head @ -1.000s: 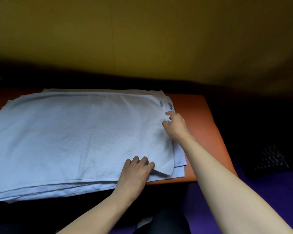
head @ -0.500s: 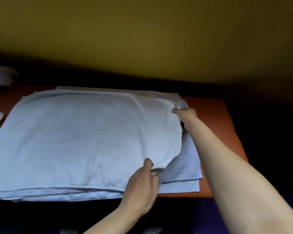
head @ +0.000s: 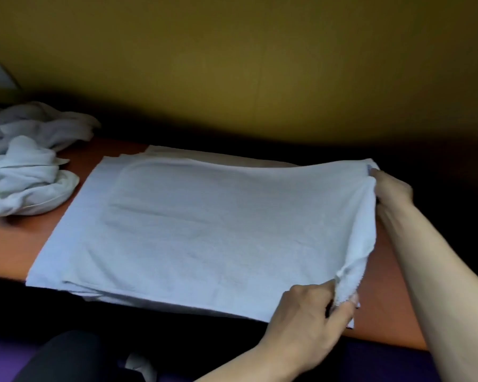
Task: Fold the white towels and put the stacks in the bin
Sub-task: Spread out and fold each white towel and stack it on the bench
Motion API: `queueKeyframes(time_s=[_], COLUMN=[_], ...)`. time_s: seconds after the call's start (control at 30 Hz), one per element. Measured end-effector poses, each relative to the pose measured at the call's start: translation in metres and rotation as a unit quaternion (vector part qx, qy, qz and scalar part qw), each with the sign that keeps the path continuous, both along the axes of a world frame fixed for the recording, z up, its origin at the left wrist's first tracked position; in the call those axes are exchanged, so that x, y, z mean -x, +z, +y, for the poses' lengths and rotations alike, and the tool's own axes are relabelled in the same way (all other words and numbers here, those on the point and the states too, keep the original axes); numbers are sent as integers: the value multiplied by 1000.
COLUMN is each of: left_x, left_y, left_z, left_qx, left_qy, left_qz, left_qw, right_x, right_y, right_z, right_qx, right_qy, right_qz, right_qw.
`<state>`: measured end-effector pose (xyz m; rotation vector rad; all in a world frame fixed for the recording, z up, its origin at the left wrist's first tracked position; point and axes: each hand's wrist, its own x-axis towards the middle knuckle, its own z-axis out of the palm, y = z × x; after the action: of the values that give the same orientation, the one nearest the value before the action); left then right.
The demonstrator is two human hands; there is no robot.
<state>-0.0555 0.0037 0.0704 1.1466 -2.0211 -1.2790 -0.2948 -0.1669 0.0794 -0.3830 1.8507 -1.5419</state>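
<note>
Folding was plainly under way but far from finished. The white towel [head: 204,230] lay spread flat across the orange worktop [head: 14,244], over at least one more layer whose edges showed at the far and near sides, and its right-hand edge was lifted off the pile. The left hand [head: 312,312] pinched the near right corner between thumb and fingers, while the right hand [head: 389,188] gripped the far right corner — both clamped on the cloth, with the edge stretched and sagging between them. By the look of it, this was the start of a fold carrying the right edge over toward the left. Left of the spread towel, a crumpled heap of white towels [head: 28,172] sat on the worktop, untouched and unfolded. No finished stack was visible — and no bin either — so most of the job appeared to remain.
</note>
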Motion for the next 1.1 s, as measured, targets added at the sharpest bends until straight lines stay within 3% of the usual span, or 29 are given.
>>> queueKeyframes(time_s=[0.17, 0.33, 0.6, 0.77, 1.0, 1.1], left_x=[-21, -77, -195, -249, -313, -331], left_y=[5, -3, -24, -31, -51, -68], left_z=[2, 2, -7, -21, -50, -58], left_qx=[-53, -44, -127, -131, -153, -156], left_qy=[62, 145, 303, 384, 464, 464], left_qz=[31, 39, 119, 124, 45, -25], left_qw=[996, 988, 937, 906, 871, 872], right_x=[-24, -88, -241, -327, -403, -417], right_y=[25, 25, 16, 9, -2, -14], right_z=[4, -16, -63, -94, -122, -121], right_qx=[-1, 15, 22, 14, -7, -10], right_qy=[44, 87, 209, 226, 249, 282], right_qz=[5, -5, -25, -42, -52, -65], right_qw=[999, 996, 977, 973, 967, 957])
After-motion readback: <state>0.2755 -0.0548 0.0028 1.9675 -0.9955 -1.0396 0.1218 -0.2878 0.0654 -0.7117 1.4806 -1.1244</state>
